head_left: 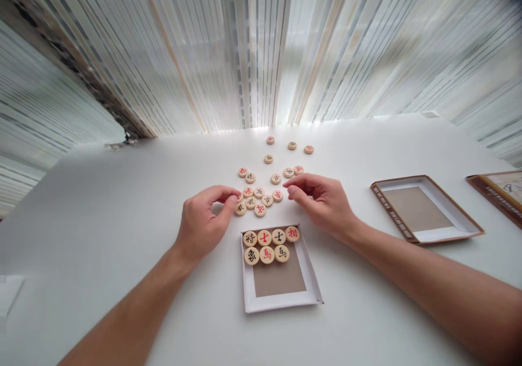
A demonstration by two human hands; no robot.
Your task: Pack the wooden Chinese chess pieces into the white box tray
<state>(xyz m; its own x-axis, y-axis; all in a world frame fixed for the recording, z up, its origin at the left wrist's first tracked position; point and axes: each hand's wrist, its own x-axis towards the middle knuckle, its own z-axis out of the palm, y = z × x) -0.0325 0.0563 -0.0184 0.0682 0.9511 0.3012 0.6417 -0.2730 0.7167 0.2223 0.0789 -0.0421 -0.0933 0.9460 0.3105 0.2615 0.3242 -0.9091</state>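
Several round wooden Chinese chess pieces with red or black characters lie loosely grouped beyond the tray. At the group's left edge, my left hand (206, 216) has thumb and forefinger pinched on a Chinese chess piece (240, 198), mostly hidden by the fingertips. My right hand (320, 200) hovers at the right edge, thumb and forefinger apart, nothing seen between them. Closest to it is a red-marked piece (277, 196). In front of me, a shallow white cardboard tray (281, 303) holds two rows of pieces along its far side, among them a red-marked one (292, 234) in the corner.
To the right lies a second shallow box part (391, 213) with a brown printed edge. A printed box lid (499, 194) is cut off by the right edge of view. Several more pieces, one red-marked (309, 149), are scattered farther back, before a striped curtain (261, 50).
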